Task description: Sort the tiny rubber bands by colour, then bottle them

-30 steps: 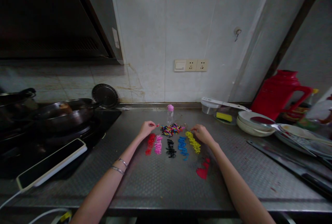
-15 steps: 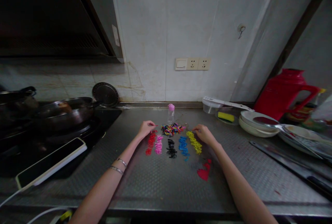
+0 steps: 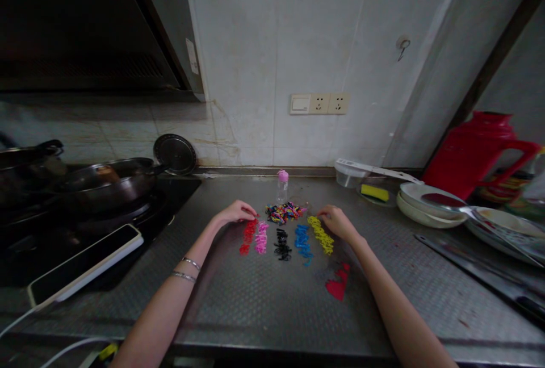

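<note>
Small rubber bands lie sorted by colour in short rows: red (image 3: 247, 238), pink (image 3: 261, 238), black (image 3: 282, 245), blue (image 3: 303, 243) and yellow (image 3: 321, 235). Behind them is a mixed heap of rubber bands (image 3: 284, 213). My left hand (image 3: 237, 211) is at the far end of the red row, its fingertips pinched on what looks like a red rubber band. At the top of the yellow row, my right hand (image 3: 338, 222) has its fingers closed together; whatever they hold is too small to see. A clear little bottle with a pink cap (image 3: 283, 185) stands behind the heap.
A torn red piece (image 3: 339, 283) lies near my right forearm. On the left are a phone (image 3: 87, 264) and a pan (image 3: 110, 180) on the stove. To the right stand a yellow sponge (image 3: 374, 192), stacked bowls (image 3: 426, 212), a knife (image 3: 472, 268) and a red thermos jug (image 3: 472, 155).
My left hand has come down from beside the heap to the top of the red row, bringing the red rubber band with it. The right hand stays by the yellow row.
</note>
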Demonstrator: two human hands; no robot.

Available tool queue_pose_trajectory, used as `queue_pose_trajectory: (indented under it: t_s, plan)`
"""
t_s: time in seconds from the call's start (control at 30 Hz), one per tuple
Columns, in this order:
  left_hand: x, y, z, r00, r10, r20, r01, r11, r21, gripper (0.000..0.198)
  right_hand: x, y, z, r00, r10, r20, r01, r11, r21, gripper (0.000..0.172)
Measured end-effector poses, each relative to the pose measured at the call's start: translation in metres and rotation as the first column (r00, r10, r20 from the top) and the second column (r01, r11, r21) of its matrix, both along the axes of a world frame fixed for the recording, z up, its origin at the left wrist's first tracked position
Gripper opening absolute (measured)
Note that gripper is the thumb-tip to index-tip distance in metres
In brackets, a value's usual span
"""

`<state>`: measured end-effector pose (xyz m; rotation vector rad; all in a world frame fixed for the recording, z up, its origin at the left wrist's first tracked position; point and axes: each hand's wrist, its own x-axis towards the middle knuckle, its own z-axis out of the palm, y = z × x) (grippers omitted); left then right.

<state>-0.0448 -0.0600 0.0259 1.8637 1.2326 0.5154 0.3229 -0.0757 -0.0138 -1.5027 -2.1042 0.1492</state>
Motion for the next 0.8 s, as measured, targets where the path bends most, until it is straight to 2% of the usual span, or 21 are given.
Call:
queue_pose_trajectory:
  t_s: [0.07,0.27,0.37,0.53,0.8]
  plan:
    - [-0.002,0.001,0.0,1.0,-0.011,-0.022,0.011,1.0,0.016,0.035,0.0,0.0,0.0,1.0,-0.001,-0.008,0.001,1.0,-0.009,0.031]
    - [-0.001,0.018,-0.02,0.988,0.154,0.014,-0.153,0.963,0.221,0.027,0.0,0.0,0.001,1.0,-0.004,0.01,0.005,1.0,-0.025,0.03]
    - [0.002,0.02,-0.025,0.988,0.147,-0.05,-0.127,0.95,0.284,0.028,-0.002,-0.001,0.002,1.0,-0.005,0.025,0.006,1.0,-0.024,0.03]
    - [0.008,0.015,-0.025,0.983,0.114,-0.145,-0.059,0.939,0.34,0.024,-0.004,-0.003,0.003,1.0,0.001,0.016,-0.001,1.0,-0.012,0.029]
    - [0.008,0.016,-0.028,0.989,0.081,-0.125,-0.029,0.926,0.376,0.021,-0.007,-0.007,0.005,1.0,-0.016,0.025,0.016,1.0,-0.022,0.029]
